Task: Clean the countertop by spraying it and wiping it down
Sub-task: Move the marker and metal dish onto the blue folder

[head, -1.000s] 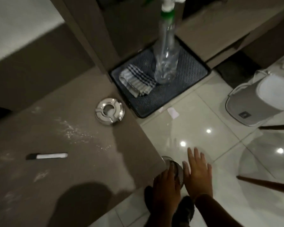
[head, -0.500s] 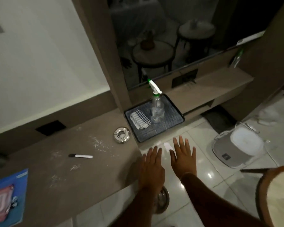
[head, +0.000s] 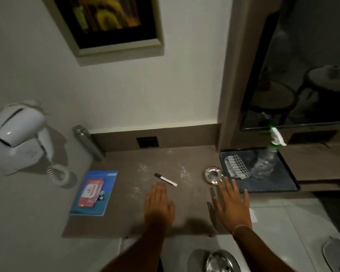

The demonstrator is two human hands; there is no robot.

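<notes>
On the far left of the surface (head: 126, 222) I see a wipes pack (head: 90, 192); my left hand (head: 159, 205) and right hand (head: 232, 205) hover flat, fingers spread, empty. Rightmost, cloth (head: 236, 168) and spray bottle (head: 267, 160) sit in a dark tray (head: 279, 185).

The countertop (head: 126, 218) had bare room across its lower middle, under both flat, empty hands, the left hand (head: 159, 206) and the right hand (head: 231, 205). Just above the left fingertips lay a marker (head: 165, 179). A metal ashtray (head: 213, 175) sat right by the right fingertips. At the left edge a blue folder (head: 108, 193) with a wipes pack (head: 89, 192) on it took up that side. A steel flask (head: 87, 142) leaned in the upper left corner. To the right, a dark tray (head: 273, 186) carried a folded cloth (head: 237, 168) and a spray bottle (head: 267, 160), filling its upper half.
</notes>
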